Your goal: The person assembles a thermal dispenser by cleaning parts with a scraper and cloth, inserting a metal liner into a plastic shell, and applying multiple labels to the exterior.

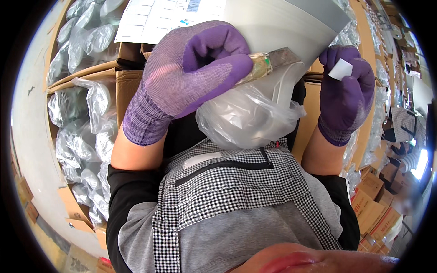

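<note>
My left hand (195, 75), in a purple coated glove, is closed on a flat metal blade (286, 58) by its end wrapped in yellowish tape. The blade lies over a large smooth pale grey piece (273, 27), whose lower part sits in a clear plastic bag (246, 118) at my lap. At the right, my gloved right hand (348, 93) pinches a small white piece of paper or sticker (341, 69) between thumb and fingers. It is held apart from the grey piece.
A printed white sheet (150, 20) lies beyond my left hand. Open cardboard boxes of clear-bagged items (79, 150) stand along my left. More bagged items (371, 136) are close on the right, with stacked cartons (373, 200) behind them.
</note>
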Demonstrator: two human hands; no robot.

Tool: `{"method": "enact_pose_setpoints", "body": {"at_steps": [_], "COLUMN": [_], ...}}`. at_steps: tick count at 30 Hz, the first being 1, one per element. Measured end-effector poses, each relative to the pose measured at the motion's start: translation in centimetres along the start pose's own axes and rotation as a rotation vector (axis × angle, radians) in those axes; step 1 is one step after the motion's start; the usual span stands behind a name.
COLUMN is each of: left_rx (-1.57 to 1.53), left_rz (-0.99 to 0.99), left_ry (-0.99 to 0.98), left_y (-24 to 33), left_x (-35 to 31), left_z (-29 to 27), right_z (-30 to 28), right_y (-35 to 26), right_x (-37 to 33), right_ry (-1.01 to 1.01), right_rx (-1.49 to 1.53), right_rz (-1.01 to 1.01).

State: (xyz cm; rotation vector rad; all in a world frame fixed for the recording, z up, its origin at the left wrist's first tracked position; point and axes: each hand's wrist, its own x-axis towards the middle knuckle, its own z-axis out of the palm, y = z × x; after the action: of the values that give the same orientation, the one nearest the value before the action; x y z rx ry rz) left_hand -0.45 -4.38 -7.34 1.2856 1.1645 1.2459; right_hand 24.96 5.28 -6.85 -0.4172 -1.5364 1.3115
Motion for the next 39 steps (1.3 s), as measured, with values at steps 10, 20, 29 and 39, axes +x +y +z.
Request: {"method": "enact_pose_setpoints", "body": {"at_steps": [10,20,29,39], "left_rx": [0.622,0.371,0.836,0.12], "left_rz": [0.397,0.349,0.904,0.199], "left_ry": [-0.197,-0.492,-0.279,-0.183], "left_y": [2.0,-0.2,5.4,5.3], "left_x": [0.0,-2.4,-2.5,-1.9], "left_z": [0.9,2.7,4.3,1.8], "right_z": [0.6,10.1,8.2,-6.2], "right_y": [-6.7,-12.0,-13.0,-7.3], "right_x": [2.7,6.2,2.3,-7.7], "right_ry": [-0.181,-1.258,-1.03,-0.019], "right_rx": [-0.829,-1.019,-0.937,-0.821], "right_rz": [-0.522,-0.6,-0.315,-0.284]}}
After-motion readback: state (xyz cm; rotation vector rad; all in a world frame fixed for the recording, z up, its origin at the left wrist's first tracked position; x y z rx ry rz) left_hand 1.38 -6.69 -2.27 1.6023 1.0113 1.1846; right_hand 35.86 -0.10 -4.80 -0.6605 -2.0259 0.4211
